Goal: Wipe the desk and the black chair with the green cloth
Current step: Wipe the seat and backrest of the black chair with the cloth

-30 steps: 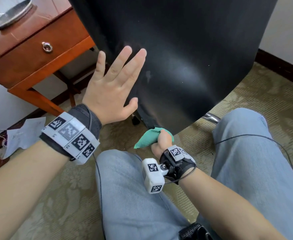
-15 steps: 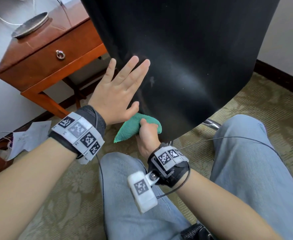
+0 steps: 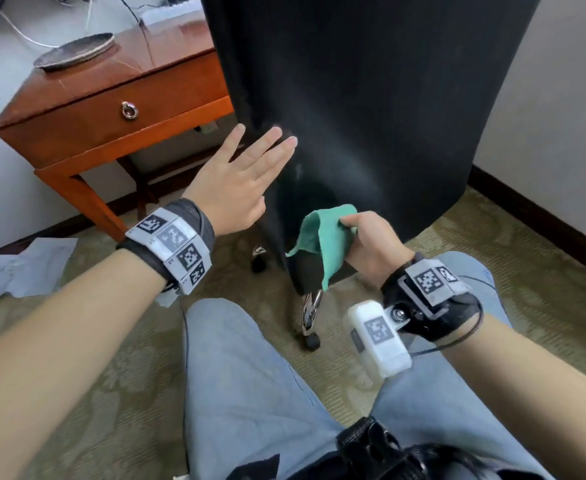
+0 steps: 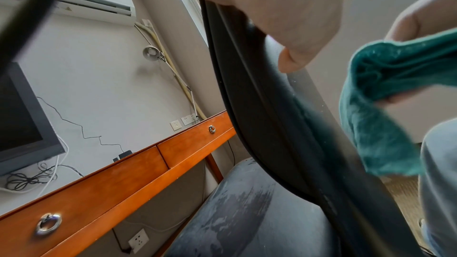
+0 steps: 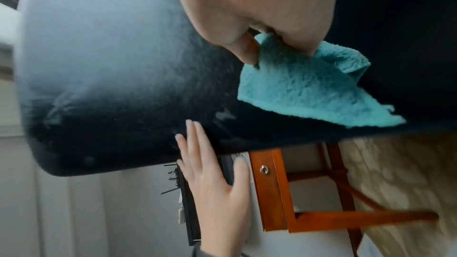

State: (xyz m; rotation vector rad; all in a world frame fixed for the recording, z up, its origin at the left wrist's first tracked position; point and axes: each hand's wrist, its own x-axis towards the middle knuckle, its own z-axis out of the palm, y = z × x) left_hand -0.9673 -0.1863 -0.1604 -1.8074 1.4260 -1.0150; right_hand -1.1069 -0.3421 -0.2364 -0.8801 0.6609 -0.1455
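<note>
Head view: a person sat facing the black chair [image 3: 371,98] back.
Left hand [image 3: 236,188]: fingers straight, flat against the chair's left edge.
Right hand [image 3: 371,244]: grip pinched the green cloth [image 3: 322,237] at the chair back's lower edge.
Tabletop [image 3: 111,81]: behind, left of the chair.

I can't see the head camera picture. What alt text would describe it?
A person's right hand holds a green cloth against the lower back of a black chair, while the left hand rests flat on the chair's edge, fingers straight. A wooden desk stands to the left.
</note>
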